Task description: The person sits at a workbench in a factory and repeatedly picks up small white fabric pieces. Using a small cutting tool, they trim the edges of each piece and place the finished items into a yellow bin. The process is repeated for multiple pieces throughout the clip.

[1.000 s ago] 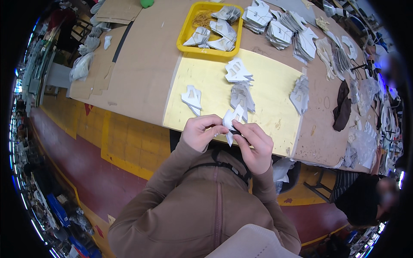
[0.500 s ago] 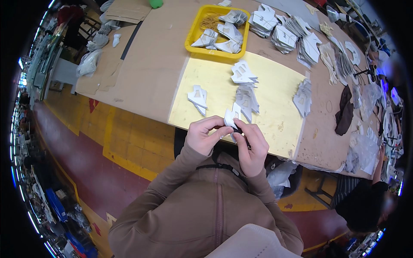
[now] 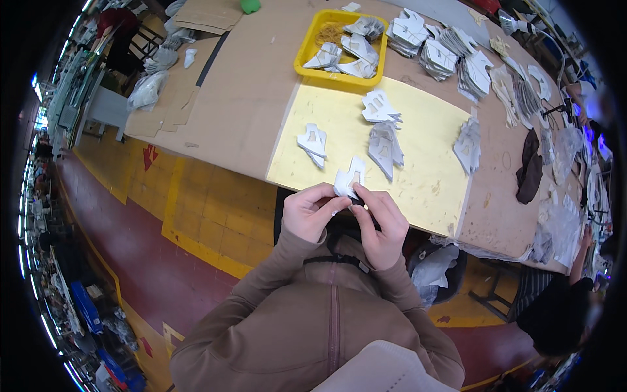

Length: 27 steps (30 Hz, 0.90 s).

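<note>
Between the fingertips of my left hand [image 3: 309,210] and my right hand [image 3: 381,222] is a white cut-out piece [image 3: 350,178] with a window in it. Both hands are closed on it just off the table's near edge; something small and dark shows by the right fingers, too hidden to name. Beyond the hands, similar pieces lie on a yellow sheet [image 3: 418,196]: a small stack [image 3: 313,143] at the left, a fanned stack [image 3: 385,148] in the middle, another [image 3: 379,106] behind it, and one [image 3: 467,145] at the right edge.
A yellow tray [image 3: 339,80] at the back holds white pieces and tan rubber bands [image 3: 328,34]. More stacks [image 3: 436,59] stand right of it. A dark cloth [image 3: 528,168] lies on the right. Below the table edge is a bin with plastic [image 3: 432,269]. A person [image 3: 555,307] sits at right.
The whole view has shifted slightly, moving the table and its stacks a little to the right. Both hands still hold the white piece, which now stands slightly more upright.
</note>
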Motion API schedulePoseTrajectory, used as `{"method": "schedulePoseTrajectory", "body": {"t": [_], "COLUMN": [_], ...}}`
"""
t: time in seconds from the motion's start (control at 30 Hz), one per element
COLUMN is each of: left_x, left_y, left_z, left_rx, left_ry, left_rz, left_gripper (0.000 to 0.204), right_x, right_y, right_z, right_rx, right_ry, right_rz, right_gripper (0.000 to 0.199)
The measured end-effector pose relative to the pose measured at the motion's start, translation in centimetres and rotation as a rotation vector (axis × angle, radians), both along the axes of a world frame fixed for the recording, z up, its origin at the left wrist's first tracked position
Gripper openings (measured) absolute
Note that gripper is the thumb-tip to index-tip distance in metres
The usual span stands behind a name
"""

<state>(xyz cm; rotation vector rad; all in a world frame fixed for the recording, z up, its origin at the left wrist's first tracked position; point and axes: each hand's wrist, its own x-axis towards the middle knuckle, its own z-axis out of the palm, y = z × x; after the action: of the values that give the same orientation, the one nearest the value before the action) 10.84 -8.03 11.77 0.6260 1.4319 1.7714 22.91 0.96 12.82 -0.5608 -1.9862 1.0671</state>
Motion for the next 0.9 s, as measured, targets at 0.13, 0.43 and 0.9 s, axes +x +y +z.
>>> {"method": "schedulePoseTrajectory", "body": {"t": [0.13,0.43,0.9], "left_x": [-0.1,0.4,0.8], "left_y": [0.0,1.4,4.8], "left_z": [-0.6,-1.8,-1.6], "left_rx": [-0.01,-0.051,-0.02], "left_ry": [-0.012,-0.034,-0.008], "left_rz": [-0.051,-0.038,-0.143], "left_gripper": [0.014,0.015,0.017], "right_x": [0.9,0.7,2.6], "right_y": [1.0,1.6,5.3], "right_z": [-0.2,-2.0,-2.9], "right_rx": [0.001,-0.035,0.058], "right_ry": [-0.053,-0.039,-0.064], "right_rz": [0.064,-0.027,-0.035], "right_gripper": [0.036,0.037,0.032]}}
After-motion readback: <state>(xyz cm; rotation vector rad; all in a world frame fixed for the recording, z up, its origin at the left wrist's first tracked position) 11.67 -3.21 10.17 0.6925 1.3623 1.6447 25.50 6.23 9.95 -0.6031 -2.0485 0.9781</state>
